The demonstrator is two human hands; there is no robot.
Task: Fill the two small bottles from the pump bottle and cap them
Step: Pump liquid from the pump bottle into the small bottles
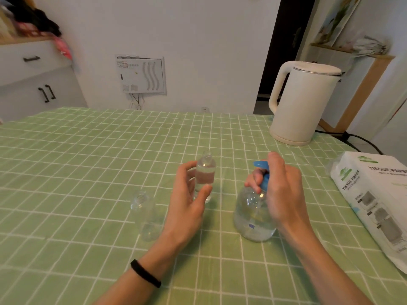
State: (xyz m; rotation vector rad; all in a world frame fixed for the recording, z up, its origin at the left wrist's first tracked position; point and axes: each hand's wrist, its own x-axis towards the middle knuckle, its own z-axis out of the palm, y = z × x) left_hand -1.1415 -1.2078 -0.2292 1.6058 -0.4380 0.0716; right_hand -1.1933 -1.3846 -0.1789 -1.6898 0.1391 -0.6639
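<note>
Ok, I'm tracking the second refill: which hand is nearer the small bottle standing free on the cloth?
Left. The left hand is just right of that free bottle, holding the other small bottle; the right hand is farther right, on the pump bottle.

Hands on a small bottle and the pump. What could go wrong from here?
1. The pump bottle has its blue nozzle apart from the mouth of the held small bottle in the left hand. If the right hand pumps now, liquid likely lands on the tablecloth.
2. The second small bottle stands uncapped beside the left wrist; pulling back may tip it.
</note>
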